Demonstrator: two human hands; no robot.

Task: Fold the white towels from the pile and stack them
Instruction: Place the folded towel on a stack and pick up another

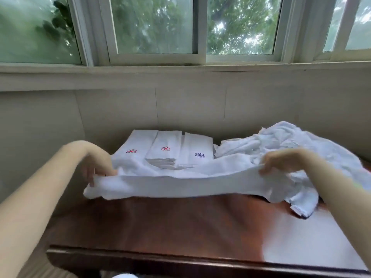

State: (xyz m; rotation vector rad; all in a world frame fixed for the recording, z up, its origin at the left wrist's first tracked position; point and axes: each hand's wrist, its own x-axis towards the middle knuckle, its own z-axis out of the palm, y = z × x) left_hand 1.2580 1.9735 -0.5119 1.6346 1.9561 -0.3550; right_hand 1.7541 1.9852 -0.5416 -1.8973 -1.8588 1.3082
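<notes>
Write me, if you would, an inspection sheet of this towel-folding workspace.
Surface: dark wooden table, glare on its near right part.
Job's things: towel stretched above the table; unfolded pile at right; three folded stacks at the back, flower emblems on top.
Clutter: nothing seen.
Grips: left grip and right grip each hold one end of the towel.
Cables: nothing seen.
Surroundings: pale wall, windows with trees outside.

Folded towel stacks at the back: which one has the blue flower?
The rightmost stack, beside the loose pile; its flower is blue, while the left stack and middle stack show red ones.
</notes>
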